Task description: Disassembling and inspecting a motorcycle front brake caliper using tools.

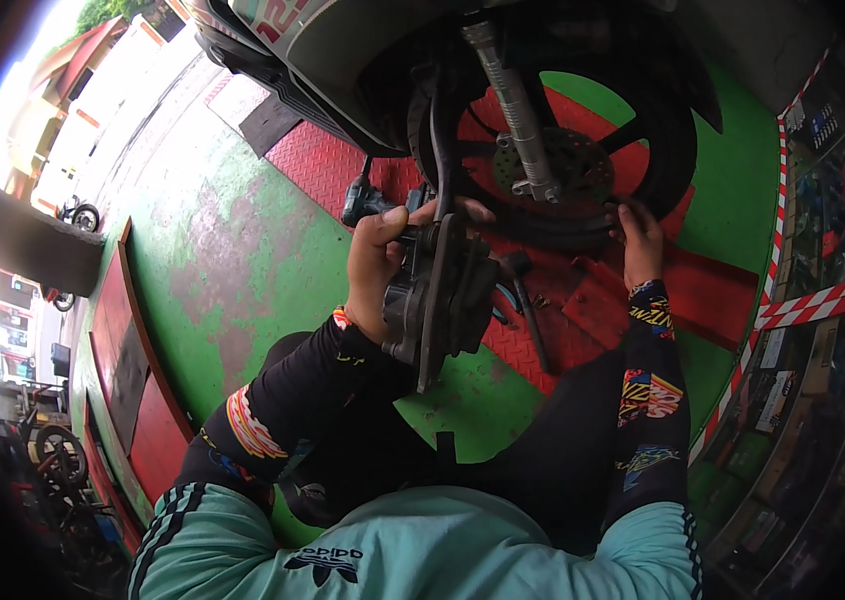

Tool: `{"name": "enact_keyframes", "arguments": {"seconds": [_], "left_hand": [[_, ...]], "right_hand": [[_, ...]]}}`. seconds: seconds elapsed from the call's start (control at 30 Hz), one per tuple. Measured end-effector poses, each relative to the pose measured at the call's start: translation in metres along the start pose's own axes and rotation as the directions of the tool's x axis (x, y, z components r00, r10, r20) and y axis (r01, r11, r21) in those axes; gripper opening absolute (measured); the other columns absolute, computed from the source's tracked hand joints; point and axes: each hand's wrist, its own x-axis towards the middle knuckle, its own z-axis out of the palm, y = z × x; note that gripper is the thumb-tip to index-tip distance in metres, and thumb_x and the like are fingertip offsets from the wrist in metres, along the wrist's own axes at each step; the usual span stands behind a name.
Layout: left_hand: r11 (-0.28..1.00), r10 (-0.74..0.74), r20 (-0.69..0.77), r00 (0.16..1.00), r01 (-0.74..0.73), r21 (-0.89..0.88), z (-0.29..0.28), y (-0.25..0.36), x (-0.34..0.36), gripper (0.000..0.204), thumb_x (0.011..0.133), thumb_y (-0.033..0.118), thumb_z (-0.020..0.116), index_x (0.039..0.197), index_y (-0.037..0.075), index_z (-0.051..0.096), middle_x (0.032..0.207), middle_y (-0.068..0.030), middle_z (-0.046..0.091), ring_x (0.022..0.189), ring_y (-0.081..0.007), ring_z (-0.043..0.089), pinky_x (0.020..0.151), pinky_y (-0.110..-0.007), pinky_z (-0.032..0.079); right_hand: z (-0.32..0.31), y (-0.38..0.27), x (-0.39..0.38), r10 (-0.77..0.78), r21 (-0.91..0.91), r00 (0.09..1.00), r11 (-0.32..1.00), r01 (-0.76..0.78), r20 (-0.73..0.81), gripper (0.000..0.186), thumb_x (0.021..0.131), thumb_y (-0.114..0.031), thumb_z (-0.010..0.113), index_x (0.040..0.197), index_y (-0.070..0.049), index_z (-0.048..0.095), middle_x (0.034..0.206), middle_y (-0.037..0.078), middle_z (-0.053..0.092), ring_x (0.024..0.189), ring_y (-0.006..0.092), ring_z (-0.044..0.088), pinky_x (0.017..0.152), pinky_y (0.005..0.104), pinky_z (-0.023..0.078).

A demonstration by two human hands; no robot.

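A dark brake caliper (443, 295) with a flat bracket is gripped in my left hand (378, 265), held up in front of the wheel. A dark hose (439, 140) runs from above down to it. My right hand (640, 240) rests at the lower right edge of the front tire (678, 160), its fingers curled against the rubber. Between the hands, a silver fork leg (513, 100) comes down to the wheel hub beside a perforated brake disc (578, 165). What my left fingertips touch behind the caliper is partly hidden.
A dark power tool (361, 198) lies left of the wheel on the red tread plate (318, 165). A black-handled tool (531, 315) lies below the wheel. Red-and-white tape (823, 300) edges a glass display case (803, 400) at right. A red ramp panel (133, 370) lies left.
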Motion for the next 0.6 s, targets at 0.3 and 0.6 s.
{"name": "enact_keyframes", "arguments": {"seconds": [0.3, 0.6], "left_hand": [[0.997, -0.012, -0.013, 1.0, 0.013, 0.078, 0.0, 0.004, -0.003, 0.084, 0.086, 0.062, 0.042, 0.132, -0.008, 0.043, 0.099, -0.0241, 0.065, 0.087, -0.0284, 0.068, 0.073, -0.035, 0.057], [0.998, -0.021, 0.024, 0.999, 0.019, 0.064, -0.007, 0.007, -0.005, 0.084, 0.086, 0.061, 0.043, 0.132, -0.009, 0.041, 0.1, -0.0258, 0.064, 0.087, -0.029, 0.068, 0.074, -0.036, 0.058]], "right_hand": [[0.006, 0.0, 0.001, -0.009, 0.014, 1.0, 1.0, 0.009, -0.023, 0.026, 0.097, -0.02, 0.062, 0.118, -0.004, 0.065, 0.103, 0.003, 0.072, 0.087, 0.0098, 0.065, 0.072, 0.0248, 0.049], [0.008, 0.001, 0.002, -0.006, 0.017, 1.0, 1.0, 0.006, -0.015, 0.026, 0.097, -0.019, 0.062, 0.117, -0.004, 0.065, 0.102, 0.004, 0.072, 0.086, 0.0098, 0.065, 0.07, 0.025, 0.048]]}}
